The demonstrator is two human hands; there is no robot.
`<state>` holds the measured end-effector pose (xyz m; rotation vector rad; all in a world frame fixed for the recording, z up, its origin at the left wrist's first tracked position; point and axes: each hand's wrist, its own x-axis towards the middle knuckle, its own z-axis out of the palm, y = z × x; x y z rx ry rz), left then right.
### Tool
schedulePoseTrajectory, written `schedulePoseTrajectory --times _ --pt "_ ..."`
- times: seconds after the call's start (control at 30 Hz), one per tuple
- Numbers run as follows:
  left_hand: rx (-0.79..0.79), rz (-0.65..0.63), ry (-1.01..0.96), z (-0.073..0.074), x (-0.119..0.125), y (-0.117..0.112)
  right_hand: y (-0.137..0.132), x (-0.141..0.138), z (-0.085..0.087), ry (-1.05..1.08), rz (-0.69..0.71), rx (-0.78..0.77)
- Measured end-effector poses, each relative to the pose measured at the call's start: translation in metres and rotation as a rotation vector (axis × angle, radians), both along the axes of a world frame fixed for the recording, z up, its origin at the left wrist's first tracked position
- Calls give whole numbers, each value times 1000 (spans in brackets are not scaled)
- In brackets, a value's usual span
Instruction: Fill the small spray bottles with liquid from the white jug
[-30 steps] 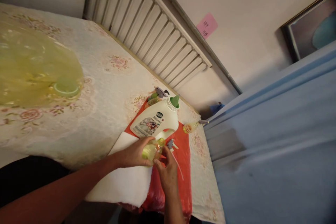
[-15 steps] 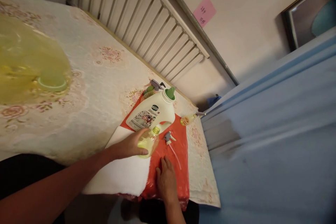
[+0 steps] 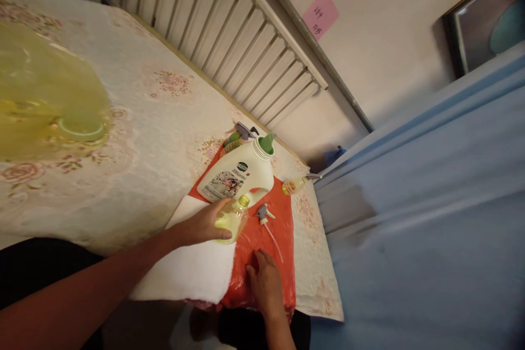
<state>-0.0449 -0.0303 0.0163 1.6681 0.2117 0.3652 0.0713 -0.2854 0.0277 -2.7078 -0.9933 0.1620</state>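
My left hand [image 3: 209,223] grips a clear bottle [image 3: 238,221] that has no sprayer on it and some yellow liquid inside. Right behind it stands a large cream detergent jug [image 3: 227,174] with a green spout in its neck. A grey and white trigger sprayer head [image 3: 263,213] with a thin dip tube lies on the red plastic sheet [image 3: 283,240]. My right hand [image 3: 266,280] is over that sheet, just below the tube, fingers apart and holding nothing. Under my left wrist is a folded white towel [image 3: 191,270].
Behind the jug, a spray bottle [image 3: 233,145] is partly hidden. Another small spray bottle [image 3: 293,185] sits at the right on the floral tablecloth [image 3: 156,120]. A big yellow translucent container [image 3: 49,93] fills the left. A blue curtain [image 3: 418,219] hangs at the right.
My right hand has shifted slightly to the right, with its fingers a little more bent. The left hand and the bottle in it have stayed almost still.
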Motion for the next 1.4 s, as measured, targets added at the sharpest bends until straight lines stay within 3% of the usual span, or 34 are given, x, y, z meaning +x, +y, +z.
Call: schedulePoseTrajectory --times 0.17,0.33,0.57,0.77,0.9,1.17,1.4 --pt "11 9 -28 -3 0 1 12 16 13 46 30 206" --pt "-37 -5 -46 -5 0 1 43 38 33 148 15 471" --pt "-337 -188 -153 0 -1 6 77 33 56 377 66 715" --pt "-544 -287 -263 9 -3 5 85 -7 64 551 233 713" --pt "-560 -278 -238 10 -5 5 89 -23 64 558 214 689" --pt "-560 -343 -198 10 -8 7 93 -26 55 585 149 688" --pt "-545 -316 -138 4 -4 9 92 -26 58 601 174 698"
